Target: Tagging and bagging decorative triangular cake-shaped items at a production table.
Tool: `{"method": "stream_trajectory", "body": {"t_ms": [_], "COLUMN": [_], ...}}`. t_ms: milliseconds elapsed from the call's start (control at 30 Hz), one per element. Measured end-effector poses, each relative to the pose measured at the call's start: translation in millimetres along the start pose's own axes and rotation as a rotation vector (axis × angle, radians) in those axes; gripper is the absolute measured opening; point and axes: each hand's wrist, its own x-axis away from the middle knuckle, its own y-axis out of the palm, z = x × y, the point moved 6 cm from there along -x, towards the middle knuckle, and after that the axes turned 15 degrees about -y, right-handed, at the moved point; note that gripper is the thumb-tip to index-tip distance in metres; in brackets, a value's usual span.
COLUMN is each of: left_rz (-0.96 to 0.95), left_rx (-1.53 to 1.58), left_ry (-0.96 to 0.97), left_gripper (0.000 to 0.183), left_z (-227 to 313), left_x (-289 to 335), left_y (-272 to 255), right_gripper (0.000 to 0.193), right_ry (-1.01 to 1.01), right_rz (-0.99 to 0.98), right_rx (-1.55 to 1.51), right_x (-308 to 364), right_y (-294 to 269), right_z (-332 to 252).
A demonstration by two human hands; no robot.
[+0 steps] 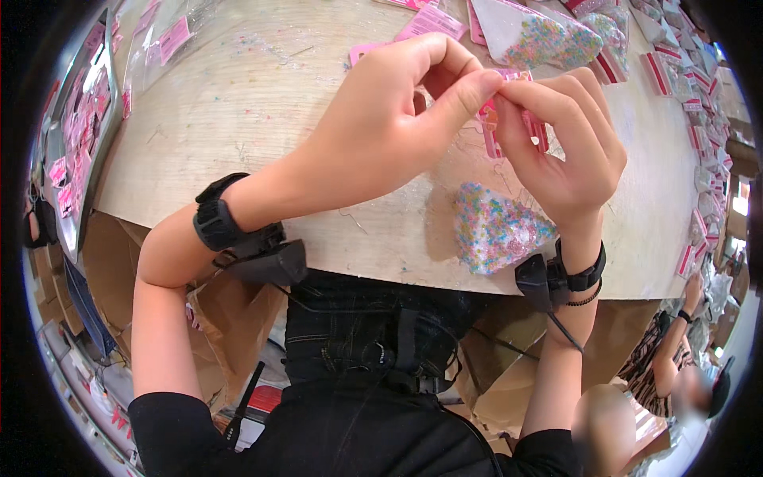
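My left hand [405,111] and my right hand [568,143] meet at their fingertips over the far part of the table. Thumb and forefinger are pinched together on each hand. Whatever sits between the tips is too small and covered to make out. Just behind and below the fingertips shows a pink printed card [490,127], partly hidden by my right hand; I cannot tell if it is held or lying on the table. Nearer to me, below my right hand, lies a clear bag of multicoloured beads [501,230].
The pale wooden table [254,119] carries thin loose threads and specks. Beyond my hands lie more bead packets [556,41] and pink cards [429,22]. A metal tray [102,135] of pink cards stands left; many small packets [699,143] line the right edge. Another person's arm [671,342] reaches in there.
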Motion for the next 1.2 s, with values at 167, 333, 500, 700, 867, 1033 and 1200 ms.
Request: {"method": "stream_trajectory", "body": {"t_ms": [167, 333, 500, 700, 867, 1033, 1200], "left_rz": [-0.178, -0.310, -0.284, -0.275, -0.287, -0.302, -0.289], "left_rx": [0.118, -0.430, -0.501, -0.492, -0.510, -0.547, -0.537], "left_ry": [-0.141, 0.366, 0.343, 0.357, 0.336, 0.314, 0.335], "left_gripper": [0.046, 0.095, 0.076, 0.070, 0.069, 0.068, 0.066], "left_z": [-10, 13, -1, 0, 1, 0, -1], "left_x": [4, 50, 51, 49, 51, 54, 54], "left_y": [7, 44, 48, 46, 47, 49, 48], "right_gripper": [0.022, 0.017, 0.019, 0.015, 0.014, 0.016, 0.016], "right_ry": [-0.065, 0.346, 0.497, 0.775, 0.874, 0.748, 0.753], "right_rz": [-0.108, -0.157, -0.287, -0.256, -0.187, -0.216, -0.221], "right_rx": [0.056, -0.158, -0.173, -0.214, -0.231, -0.210, -0.210], "right_x": [-6, -4, 18, 27, 37, 33, 31], "right_y": [-16, -74, -69, -55, -52, -48, -48], "right_z": [-1, -13, -43, -52, -49, -49, -49]}}
